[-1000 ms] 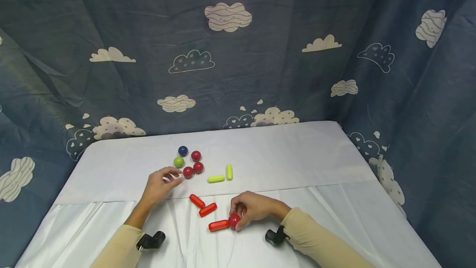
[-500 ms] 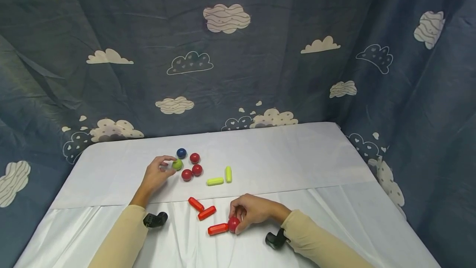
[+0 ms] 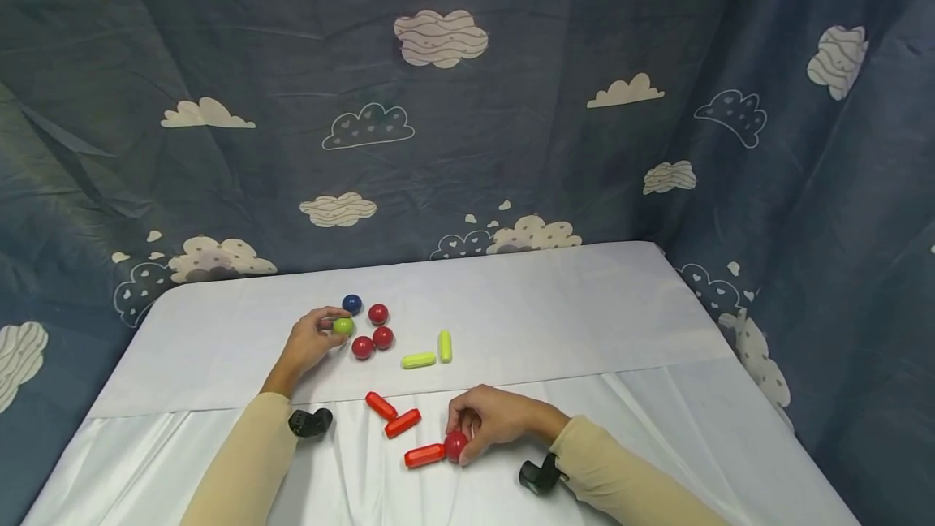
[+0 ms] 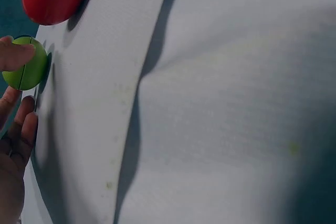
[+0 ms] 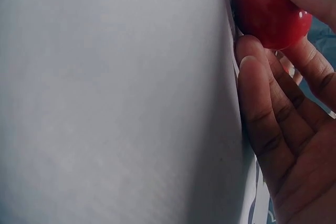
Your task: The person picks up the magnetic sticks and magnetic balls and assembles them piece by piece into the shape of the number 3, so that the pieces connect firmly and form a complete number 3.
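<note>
My left hand (image 3: 310,341) pinches a green ball (image 3: 343,326) between thumb and fingers; in the left wrist view a dark line runs across this ball (image 4: 29,69). Beside it sit three red balls (image 3: 362,347) and a blue ball (image 3: 352,303). Nearer me, my right hand (image 3: 495,419) holds another red ball (image 3: 456,446) by thumb and fingertips, low at the cloth. That ball is at the right end of a red rod (image 3: 424,455). In the right wrist view the thumb covers part of the red ball (image 5: 270,14).
Two more red rods (image 3: 402,424) lie close together left of the right hand. Two yellow-green rods (image 3: 419,360) lie further back, at an angle to each other. White cloth (image 3: 570,307) covers the table, with a dark cloud-patterned curtain (image 3: 511,104) behind.
My left hand has moved from beside the nearest red ball to the green ball and taken hold of it. My right hand keeps its hold on the red ball by the rod.
</note>
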A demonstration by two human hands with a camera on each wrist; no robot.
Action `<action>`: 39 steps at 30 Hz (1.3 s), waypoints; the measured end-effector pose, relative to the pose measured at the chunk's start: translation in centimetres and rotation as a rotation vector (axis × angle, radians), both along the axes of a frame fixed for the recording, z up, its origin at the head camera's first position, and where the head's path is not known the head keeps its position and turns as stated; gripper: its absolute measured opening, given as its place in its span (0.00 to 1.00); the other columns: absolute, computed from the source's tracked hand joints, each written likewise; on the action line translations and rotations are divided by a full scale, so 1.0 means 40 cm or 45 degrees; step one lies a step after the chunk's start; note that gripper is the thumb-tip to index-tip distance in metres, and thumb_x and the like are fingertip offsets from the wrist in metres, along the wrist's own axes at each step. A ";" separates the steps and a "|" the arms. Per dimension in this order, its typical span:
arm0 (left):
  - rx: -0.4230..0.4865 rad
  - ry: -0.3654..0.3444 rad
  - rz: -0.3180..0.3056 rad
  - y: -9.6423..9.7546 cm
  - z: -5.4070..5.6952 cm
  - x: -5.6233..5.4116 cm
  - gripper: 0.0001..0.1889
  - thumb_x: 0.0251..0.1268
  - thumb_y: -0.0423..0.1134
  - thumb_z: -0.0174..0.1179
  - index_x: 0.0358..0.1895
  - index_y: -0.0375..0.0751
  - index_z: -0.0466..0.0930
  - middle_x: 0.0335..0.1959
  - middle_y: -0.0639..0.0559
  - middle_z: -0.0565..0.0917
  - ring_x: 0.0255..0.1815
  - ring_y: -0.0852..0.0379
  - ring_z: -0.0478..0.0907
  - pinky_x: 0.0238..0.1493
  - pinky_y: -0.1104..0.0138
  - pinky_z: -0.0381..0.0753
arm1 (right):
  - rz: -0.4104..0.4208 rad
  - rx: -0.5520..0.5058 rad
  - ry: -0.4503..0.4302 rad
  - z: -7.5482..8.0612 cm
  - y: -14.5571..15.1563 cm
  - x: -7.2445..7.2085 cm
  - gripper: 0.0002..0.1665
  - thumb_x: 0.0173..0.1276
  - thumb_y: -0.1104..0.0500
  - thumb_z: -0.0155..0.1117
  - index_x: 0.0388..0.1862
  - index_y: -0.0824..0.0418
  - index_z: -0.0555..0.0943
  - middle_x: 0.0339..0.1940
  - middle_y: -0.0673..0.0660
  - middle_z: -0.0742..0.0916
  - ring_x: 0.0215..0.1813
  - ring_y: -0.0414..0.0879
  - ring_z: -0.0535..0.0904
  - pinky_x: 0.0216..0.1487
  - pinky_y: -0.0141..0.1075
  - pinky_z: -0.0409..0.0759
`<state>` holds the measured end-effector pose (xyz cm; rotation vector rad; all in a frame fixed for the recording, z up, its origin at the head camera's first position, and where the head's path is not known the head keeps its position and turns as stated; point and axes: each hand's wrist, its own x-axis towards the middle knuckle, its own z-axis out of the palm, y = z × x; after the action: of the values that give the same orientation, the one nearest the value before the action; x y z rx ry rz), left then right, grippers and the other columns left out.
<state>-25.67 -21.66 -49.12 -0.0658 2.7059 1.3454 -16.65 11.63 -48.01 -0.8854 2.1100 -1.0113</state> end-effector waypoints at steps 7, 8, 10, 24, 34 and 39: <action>-0.026 0.036 0.033 -0.004 0.004 0.007 0.19 0.58 0.32 0.65 0.54 0.38 0.78 0.55 0.36 0.77 0.54 0.41 0.75 0.54 0.52 0.74 | 0.037 -0.035 0.025 0.002 -0.004 -0.001 0.16 0.49 0.63 0.79 0.35 0.56 0.80 0.22 0.43 0.80 0.24 0.31 0.72 0.27 0.24 0.71; -0.033 0.047 0.035 -0.005 0.006 0.008 0.19 0.58 0.32 0.66 0.54 0.37 0.78 0.55 0.36 0.77 0.53 0.41 0.75 0.54 0.52 0.74 | 0.045 -0.042 0.026 0.002 -0.005 -0.001 0.16 0.49 0.63 0.79 0.35 0.57 0.80 0.22 0.43 0.80 0.24 0.31 0.72 0.26 0.24 0.71; -0.052 0.060 0.044 -0.008 0.009 0.011 0.18 0.59 0.32 0.66 0.53 0.37 0.78 0.55 0.35 0.77 0.52 0.42 0.76 0.54 0.52 0.75 | 0.053 -0.046 0.029 0.002 -0.006 -0.001 0.16 0.49 0.63 0.79 0.35 0.57 0.80 0.22 0.43 0.80 0.24 0.30 0.72 0.26 0.24 0.71; -0.171 0.056 0.038 -0.024 0.018 0.022 0.22 0.59 0.32 0.65 0.58 0.36 0.77 0.54 0.34 0.77 0.50 0.43 0.77 0.43 0.59 0.79 | 0.054 -0.052 0.020 -0.004 -0.012 -0.001 0.16 0.50 0.63 0.78 0.35 0.57 0.81 0.23 0.42 0.80 0.25 0.30 0.72 0.28 0.24 0.71; -0.184 0.068 -0.007 -0.015 0.035 0.040 0.22 0.60 0.40 0.65 0.57 0.36 0.78 0.52 0.38 0.80 0.51 0.44 0.77 0.51 0.55 0.76 | 0.018 -0.025 0.031 -0.009 0.002 0.002 0.16 0.49 0.63 0.79 0.34 0.55 0.80 0.23 0.43 0.80 0.26 0.31 0.73 0.28 0.25 0.71; -0.177 0.069 -0.050 -0.018 0.053 0.072 0.20 0.59 0.40 0.66 0.55 0.36 0.79 0.50 0.40 0.81 0.51 0.43 0.78 0.50 0.55 0.78 | 0.019 -0.027 0.023 -0.010 0.005 0.000 0.16 0.49 0.63 0.79 0.35 0.54 0.80 0.23 0.43 0.80 0.25 0.31 0.73 0.28 0.25 0.71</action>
<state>-22.80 -22.37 -47.00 0.0118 2.8269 1.1633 -16.64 11.84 -48.41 -0.9226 2.1082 -1.0240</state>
